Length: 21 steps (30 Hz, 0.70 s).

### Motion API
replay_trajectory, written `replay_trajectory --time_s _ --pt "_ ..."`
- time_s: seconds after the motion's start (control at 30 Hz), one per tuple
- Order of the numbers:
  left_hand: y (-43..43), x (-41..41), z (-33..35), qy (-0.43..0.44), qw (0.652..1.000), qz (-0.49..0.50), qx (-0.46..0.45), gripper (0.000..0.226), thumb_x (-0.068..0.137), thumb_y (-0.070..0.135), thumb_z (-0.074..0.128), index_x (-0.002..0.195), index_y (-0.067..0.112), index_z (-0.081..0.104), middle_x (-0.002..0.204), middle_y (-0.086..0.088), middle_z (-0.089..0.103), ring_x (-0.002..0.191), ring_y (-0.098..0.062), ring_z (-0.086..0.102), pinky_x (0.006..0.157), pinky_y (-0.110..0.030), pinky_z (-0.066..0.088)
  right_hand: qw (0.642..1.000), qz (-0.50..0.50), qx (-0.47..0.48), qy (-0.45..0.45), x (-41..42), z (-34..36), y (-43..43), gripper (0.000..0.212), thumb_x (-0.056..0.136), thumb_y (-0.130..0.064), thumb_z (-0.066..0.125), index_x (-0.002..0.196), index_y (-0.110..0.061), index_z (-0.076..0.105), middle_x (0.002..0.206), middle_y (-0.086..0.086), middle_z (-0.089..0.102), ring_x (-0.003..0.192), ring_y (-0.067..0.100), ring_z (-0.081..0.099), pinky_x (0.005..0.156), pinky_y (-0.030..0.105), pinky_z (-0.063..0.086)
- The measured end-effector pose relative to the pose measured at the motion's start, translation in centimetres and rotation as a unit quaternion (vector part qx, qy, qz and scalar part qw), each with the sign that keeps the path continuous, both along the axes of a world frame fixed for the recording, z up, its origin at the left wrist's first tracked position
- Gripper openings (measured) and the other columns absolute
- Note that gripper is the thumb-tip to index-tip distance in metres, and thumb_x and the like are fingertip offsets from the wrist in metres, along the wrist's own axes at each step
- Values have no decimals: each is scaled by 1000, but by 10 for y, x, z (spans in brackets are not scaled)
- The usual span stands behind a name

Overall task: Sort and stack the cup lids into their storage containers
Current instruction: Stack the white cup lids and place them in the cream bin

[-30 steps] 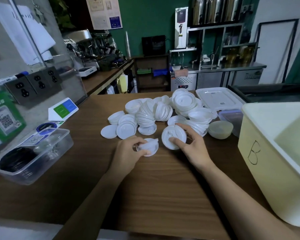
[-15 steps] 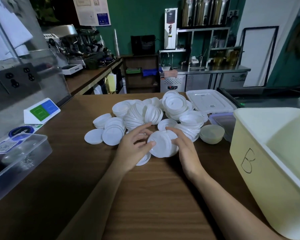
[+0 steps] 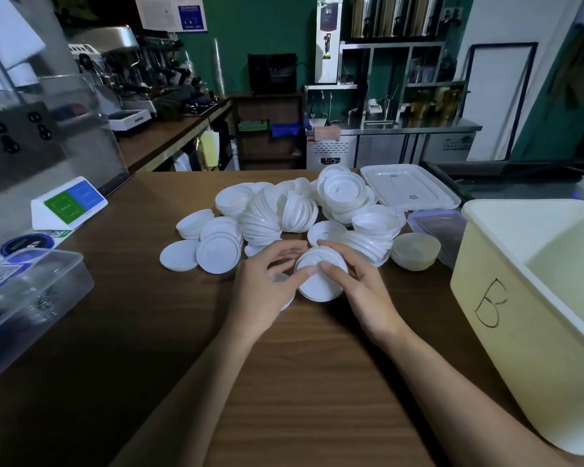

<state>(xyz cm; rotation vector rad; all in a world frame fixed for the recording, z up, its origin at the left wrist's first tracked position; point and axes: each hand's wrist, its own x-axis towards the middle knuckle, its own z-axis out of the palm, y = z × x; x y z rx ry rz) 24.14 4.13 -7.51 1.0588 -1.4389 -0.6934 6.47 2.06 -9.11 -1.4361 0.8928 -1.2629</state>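
A: Hands first. What are they doing?

B: Both are on the same thing. L hand comes in from lower left, palm turned inward, thumb pressed on the face of a small stack of white round plastic cup lids, fingers curved over its far-left rim. R hand mirrors it w/ thumb on the face and fingers curled round the right rim. Thumb tips nearly meet mid-face. Forearms make a V toward the stack.

A: Which way is the stack facing?

B: Flat face is tilted up toward the camera and the far rim sits higher. It's round, so no long side. The stacking axis leans back toward the person. Can't tell if the near rim touches the brown wooden surface.

A: Where is it?

B: Centre of the surface, just in front of the big loose pile of white lids. Some of the pile lie flat and some rows lean on edge.

A: And further out?

B: Right of the pile is a nested stack of cloudy translucent lids, beside a clear plastic box. A flat white rectangular box cover sits behind that. Far right is a pale yellow plastic bin marked "B". On the left edge is a clear rectangular plastic tub, w/ a white wedge sign w/ green and blue squares behind it.
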Motion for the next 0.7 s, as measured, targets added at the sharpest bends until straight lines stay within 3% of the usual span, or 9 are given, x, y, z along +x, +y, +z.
replay_trajectory --time_s 0.13,0.3,0.4,0.5,0.6,0.7 --pt "0 2 0 33 998 -1 46 27 88 16 83 114 19 76 109 16 78 109 -3 72 91 -16 54 999 5 12 -31 -1 1 -1 35 101 -12 67 135 -19 69 127 -4 76 125 10 67 103 24 49" --pt "5 4 4 -7 995 -63 79 34 95 21 76 128 29 70 117 22 75 107 -3 73 93 -21 57 997 10 39 -72 -2 -1 -5 33 101 -17 68 133 -19 71 129 5 75 130 23 65 120 48 43" --pt "4 7 4 -17 996 -50 77 38 95 25 75 132 36 69 116 15 77 104 -10 75 97 -33 59 996 13 42 -75 -2 -1 -6 36 99 -30 67 134 -20 71 131 5 74 132 25 64 122 52 41" --pt "1 9 0 -59 996 -35 64 40 99 33 70 136 45 65 114 3 78 103 -21 74 98 -46 58 996 17 45 -73 -1 -2 -7 37 102 -30 67 137 -18 69 134 5 73 134 22 63 123 52 39" --pt "-3 13 -7 -119 992 -23 32 40 104 40 61 142 52 57 122 -6 72 109 -23 70 98 -50 57 995 22 56 -74 -2 -3 -9 43 99 -30 69 139 -16 68 137 3 72 136 20 61 124 51 38" --pt "-7 17 -13 -162 987 -20 15 40 107 41 53 146 54 51 116 -10 68 104 -26 68 92 -49 58 995 31 60 -72 -4 -3 -10 45 98 -29 70 141 -15 68 138 3 71 137 19 61 124 50 38"
